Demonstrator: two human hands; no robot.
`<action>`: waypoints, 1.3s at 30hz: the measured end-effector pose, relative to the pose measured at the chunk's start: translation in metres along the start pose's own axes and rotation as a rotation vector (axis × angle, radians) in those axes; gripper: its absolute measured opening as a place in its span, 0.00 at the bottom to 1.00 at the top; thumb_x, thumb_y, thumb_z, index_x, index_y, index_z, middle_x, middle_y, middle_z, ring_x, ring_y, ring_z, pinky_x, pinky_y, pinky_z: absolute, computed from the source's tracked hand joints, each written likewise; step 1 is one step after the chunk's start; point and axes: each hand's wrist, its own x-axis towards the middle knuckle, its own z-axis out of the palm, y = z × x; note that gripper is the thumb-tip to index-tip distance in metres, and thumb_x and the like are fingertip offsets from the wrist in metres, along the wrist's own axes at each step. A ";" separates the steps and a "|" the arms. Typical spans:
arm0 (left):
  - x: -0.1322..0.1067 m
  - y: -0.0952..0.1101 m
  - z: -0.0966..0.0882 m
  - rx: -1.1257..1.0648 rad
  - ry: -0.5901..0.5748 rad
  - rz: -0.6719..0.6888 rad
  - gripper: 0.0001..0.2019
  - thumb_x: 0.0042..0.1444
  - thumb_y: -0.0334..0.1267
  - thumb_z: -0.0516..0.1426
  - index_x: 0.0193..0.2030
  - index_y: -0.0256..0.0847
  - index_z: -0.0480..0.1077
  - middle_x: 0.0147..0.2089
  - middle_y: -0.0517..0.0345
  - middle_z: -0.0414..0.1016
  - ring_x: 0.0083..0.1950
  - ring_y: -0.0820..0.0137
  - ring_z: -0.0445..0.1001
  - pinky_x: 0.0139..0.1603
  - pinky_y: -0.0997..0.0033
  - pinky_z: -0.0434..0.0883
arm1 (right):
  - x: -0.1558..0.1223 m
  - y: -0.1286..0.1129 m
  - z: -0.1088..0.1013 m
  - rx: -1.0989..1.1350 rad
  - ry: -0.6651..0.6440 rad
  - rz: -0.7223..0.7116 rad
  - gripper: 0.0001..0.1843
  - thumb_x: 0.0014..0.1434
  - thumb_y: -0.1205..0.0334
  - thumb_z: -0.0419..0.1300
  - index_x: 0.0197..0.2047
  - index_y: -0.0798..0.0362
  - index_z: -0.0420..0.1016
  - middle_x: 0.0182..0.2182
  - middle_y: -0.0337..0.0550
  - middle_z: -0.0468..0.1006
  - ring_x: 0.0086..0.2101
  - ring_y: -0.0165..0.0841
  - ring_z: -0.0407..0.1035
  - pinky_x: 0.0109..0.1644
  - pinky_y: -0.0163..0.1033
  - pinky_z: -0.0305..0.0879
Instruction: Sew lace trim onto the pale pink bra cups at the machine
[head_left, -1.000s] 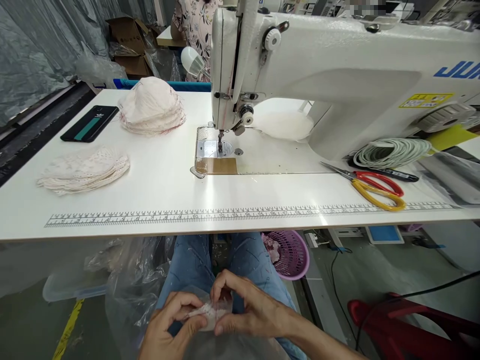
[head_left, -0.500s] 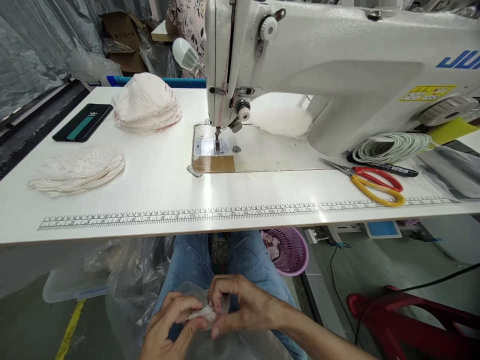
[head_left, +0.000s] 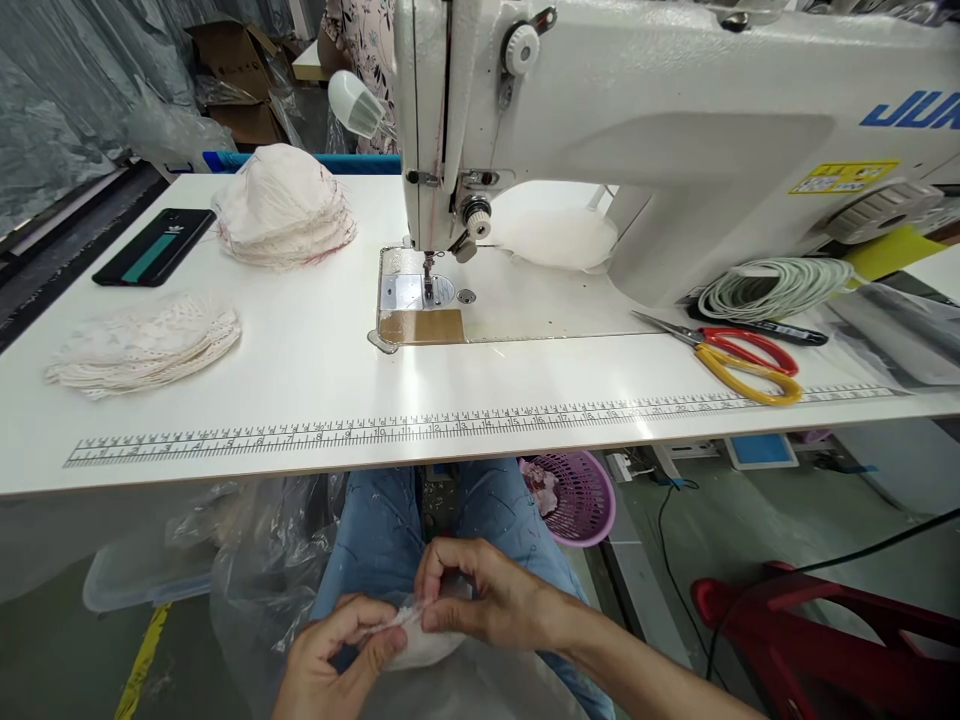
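Note:
Over my lap, my left hand (head_left: 341, 645) and my right hand (head_left: 480, 595) both pinch a small piece of thin white fabric (head_left: 424, 645). Its gathered edge runs between my fingertips, and the rest hangs below them, partly hidden by my fingers. A greyish translucent sheet (head_left: 480, 685) lies on my lap under the hands. Above them, on the white table (head_left: 315, 380), stands a sewing machine (head_left: 637, 90). Left of its needle are a domed stack of cream fabric pieces (head_left: 281, 205) and a flatter stack of lacy pieces (head_left: 150, 340).
Scissors (head_left: 739, 370) with red and yellow handles lie at the table's right, beside a coil of pale cord (head_left: 772, 288). A black phone (head_left: 156, 247) is at the left. Below are a purple basket (head_left: 581, 500) and a red stool (head_left: 795, 640). A person (head_left: 360, 50) is behind the machine.
The fabric between my hands has spread from a bunched bit into a wider piece with its edge stretched out. The view has shifted slightly, moving the table things a little left.

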 end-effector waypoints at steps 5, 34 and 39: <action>0.002 0.007 -0.003 -0.089 -0.028 -0.106 0.25 0.38 0.65 0.61 0.24 0.43 0.77 0.26 0.55 0.76 0.29 0.65 0.72 0.27 0.76 0.68 | -0.002 -0.008 -0.008 -0.045 -0.067 0.049 0.26 0.43 0.48 0.70 0.40 0.52 0.67 0.31 0.36 0.68 0.31 0.28 0.61 0.32 0.31 0.56; 0.010 -0.006 -0.010 -0.060 -0.207 -0.036 0.21 0.46 0.58 0.61 0.26 0.39 0.77 0.24 0.57 0.74 0.28 0.69 0.67 0.29 0.77 0.63 | 0.001 0.002 -0.008 -0.090 -0.175 0.132 0.18 0.51 0.47 0.63 0.30 0.56 0.70 0.24 0.35 0.67 0.25 0.26 0.60 0.26 0.30 0.54; 0.008 0.003 -0.010 0.005 -0.186 0.014 0.19 0.45 0.57 0.62 0.25 0.40 0.76 0.24 0.59 0.71 0.29 0.70 0.66 0.32 0.77 0.64 | 0.000 0.003 -0.011 -0.052 -0.138 0.160 0.20 0.50 0.47 0.65 0.29 0.57 0.69 0.24 0.35 0.66 0.25 0.26 0.59 0.27 0.30 0.54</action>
